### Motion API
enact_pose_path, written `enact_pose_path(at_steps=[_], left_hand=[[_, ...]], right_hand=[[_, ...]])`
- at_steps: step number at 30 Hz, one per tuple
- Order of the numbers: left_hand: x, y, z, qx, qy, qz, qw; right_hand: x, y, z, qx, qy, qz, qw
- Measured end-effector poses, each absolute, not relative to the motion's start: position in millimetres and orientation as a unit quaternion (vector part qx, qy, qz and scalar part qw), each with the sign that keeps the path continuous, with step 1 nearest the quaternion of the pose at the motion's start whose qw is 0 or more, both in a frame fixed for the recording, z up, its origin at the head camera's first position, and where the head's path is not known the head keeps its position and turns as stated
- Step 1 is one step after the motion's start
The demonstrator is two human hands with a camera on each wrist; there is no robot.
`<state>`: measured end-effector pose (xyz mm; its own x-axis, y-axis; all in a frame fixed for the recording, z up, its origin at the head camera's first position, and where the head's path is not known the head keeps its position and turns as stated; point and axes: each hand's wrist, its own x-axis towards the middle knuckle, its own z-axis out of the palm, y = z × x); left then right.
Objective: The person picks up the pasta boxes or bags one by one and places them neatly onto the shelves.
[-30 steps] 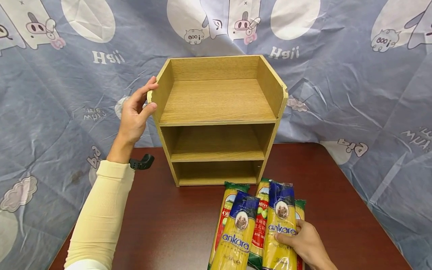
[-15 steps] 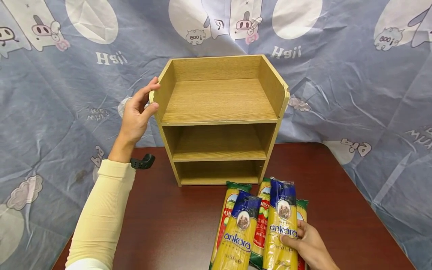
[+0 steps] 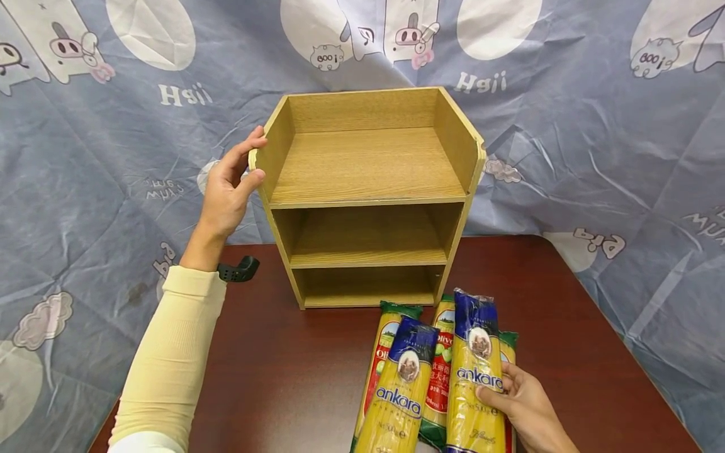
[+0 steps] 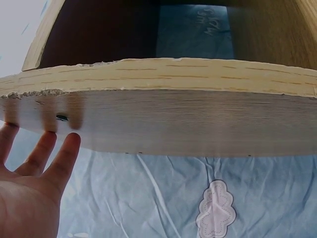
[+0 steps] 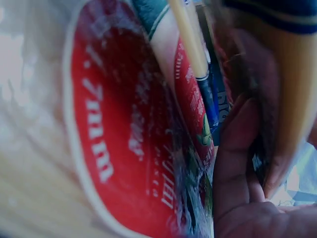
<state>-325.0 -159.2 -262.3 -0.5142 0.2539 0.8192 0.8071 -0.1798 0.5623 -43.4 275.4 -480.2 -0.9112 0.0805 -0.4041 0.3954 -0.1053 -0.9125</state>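
Observation:
A wooden shelf unit stands at the back of the table. My left hand is at the upper front of its left side panel; in the left wrist view the straight fingers meet its outer face. My right hand grips a yellow and blue "ankara" spaghetti pack from the right, thumb over its front. A second ankara pack lies to its left. Beneath are red-labelled Olivo spaghetti packs, partly covered. The right wrist view shows a red label up close.
The dark red-brown table has its right edge beyond my right hand. A blue-grey patterned cloth hangs behind and beside it. The shelf has three levels, with the lowest board just behind the packs.
My right hand has moved slightly right and raised the held ankara pack a little; its blue end stands higher. The left hand stays at the shelf's side.

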Motion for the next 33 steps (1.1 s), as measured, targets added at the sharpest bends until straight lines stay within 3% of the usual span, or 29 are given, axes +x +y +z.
enact_pose_path(at_steps=[9,22,33], left_hand=[[-325.4,-160.2,-263.5,-0.448,-0.597,-0.628,0.22],[-322.8,-156.9,-260.4,-0.431,-0.595,-0.642,0.219],[-323.9,-157.9,-261.6,-0.429,-0.592,-0.648,0.216]], right_hand=[[-39.1,288.0,-478.8,0.127,0.574,-0.8,0.122],[-35.7,293.8,-479.1,-0.15,0.355,-0.907,0.167],[-32.2,291.7,-453.9,-0.163,0.47,-0.859,0.122]])
